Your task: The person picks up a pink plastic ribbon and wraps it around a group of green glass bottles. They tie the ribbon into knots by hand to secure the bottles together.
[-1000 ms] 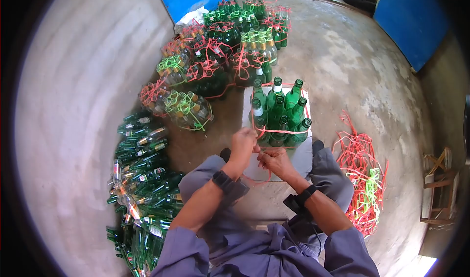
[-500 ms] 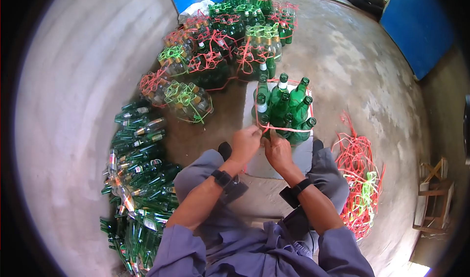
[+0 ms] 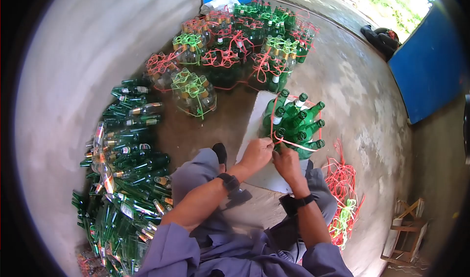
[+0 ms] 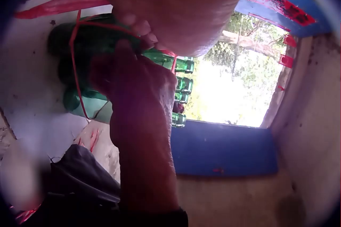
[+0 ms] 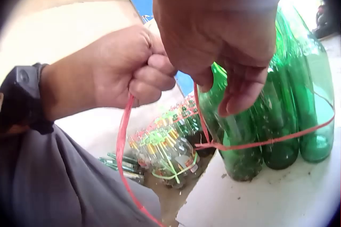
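A cluster of green glass bottles (image 3: 296, 122) stands upright on a white board (image 3: 252, 122), ringed low down by red plastic string (image 5: 266, 143) that is knotted at the near corner. My left hand (image 3: 258, 154) grips a length of this string in curled fingers, and its tail hangs below the fist (image 5: 152, 80) in the right wrist view. Close beside it, my right hand (image 3: 288, 163) has its fingers bent down against the nearest bottle. String rises from the knot to the fingertips (image 5: 205, 80) of that hand. In the left wrist view the right hand (image 4: 141, 99) overlaps the bottles.
Tied bottle bundles (image 3: 193, 93) stand further back on the left. Loose bottles (image 3: 132, 159) lie heaped along the left wall. A pile of red and green string (image 3: 342, 189) lies on the right, near a small wooden stool (image 3: 406, 233). A blue door (image 3: 426, 71) stands at the right.
The head view has turned, so the board and bottles appear tilted. Both hands have moved up from below the bottles to the string at the near corner.
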`<state>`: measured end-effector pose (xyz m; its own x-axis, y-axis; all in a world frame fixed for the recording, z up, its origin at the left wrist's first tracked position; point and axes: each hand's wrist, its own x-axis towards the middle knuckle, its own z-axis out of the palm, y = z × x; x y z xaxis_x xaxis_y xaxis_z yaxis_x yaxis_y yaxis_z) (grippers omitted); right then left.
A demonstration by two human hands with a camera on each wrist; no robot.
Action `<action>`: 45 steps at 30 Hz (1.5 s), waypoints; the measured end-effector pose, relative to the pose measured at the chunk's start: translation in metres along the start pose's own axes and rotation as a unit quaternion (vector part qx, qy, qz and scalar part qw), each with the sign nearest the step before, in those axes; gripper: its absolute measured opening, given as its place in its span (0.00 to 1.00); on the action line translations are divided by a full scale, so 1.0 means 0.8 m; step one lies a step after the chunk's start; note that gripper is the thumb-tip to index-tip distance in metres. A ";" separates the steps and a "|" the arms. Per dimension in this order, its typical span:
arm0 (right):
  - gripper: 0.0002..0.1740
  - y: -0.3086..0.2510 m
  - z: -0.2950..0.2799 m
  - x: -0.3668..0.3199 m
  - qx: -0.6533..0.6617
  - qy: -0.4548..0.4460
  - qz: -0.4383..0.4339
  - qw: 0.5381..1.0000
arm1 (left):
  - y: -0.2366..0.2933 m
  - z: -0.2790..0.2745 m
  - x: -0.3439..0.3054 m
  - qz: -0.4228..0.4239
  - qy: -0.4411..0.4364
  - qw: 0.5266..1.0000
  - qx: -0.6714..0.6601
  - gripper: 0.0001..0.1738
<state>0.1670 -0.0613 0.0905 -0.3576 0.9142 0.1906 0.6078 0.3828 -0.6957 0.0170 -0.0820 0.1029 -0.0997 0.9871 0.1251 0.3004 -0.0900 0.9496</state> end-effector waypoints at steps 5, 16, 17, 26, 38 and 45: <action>0.11 -0.079 -0.084 0.013 0.110 -0.034 0.195 0.974 | -0.009 0.006 -0.003 -0.037 0.008 0.999 0.017 0.11; 0.27 -0.076 -0.069 0.155 -0.100 -0.084 0.052 0.990 | -0.011 0.009 -0.002 -0.099 -0.008 0.994 -0.047 0.10; 0.30 -0.073 -0.066 0.163 -0.074 -0.158 0.127 0.976 | -0.014 0.012 -0.001 -0.092 -0.008 0.994 -0.058 0.10; 0.24 -0.056 -0.037 0.177 0.015 -0.126 0.218 0.968 | -0.010 0.015 -0.002 -0.097 0.007 0.994 -0.042 0.11; 0.14 -0.013 -0.009 0.172 0.010 -0.095 0.132 0.987 | -0.010 0.016 -0.001 -0.113 -0.003 0.993 -0.024 0.12; 0.25 -0.042 -0.011 0.179 -0.091 -0.125 0.130 0.979 | -0.009 0.012 -0.002 -0.086 -0.009 0.996 -0.016 0.11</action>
<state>0.1011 0.0580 0.1474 -0.3229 0.9315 -0.1677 0.8089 0.1796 -0.5598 0.0241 -0.0817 0.0932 -0.1294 0.9905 -0.0461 0.2498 0.0776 0.9652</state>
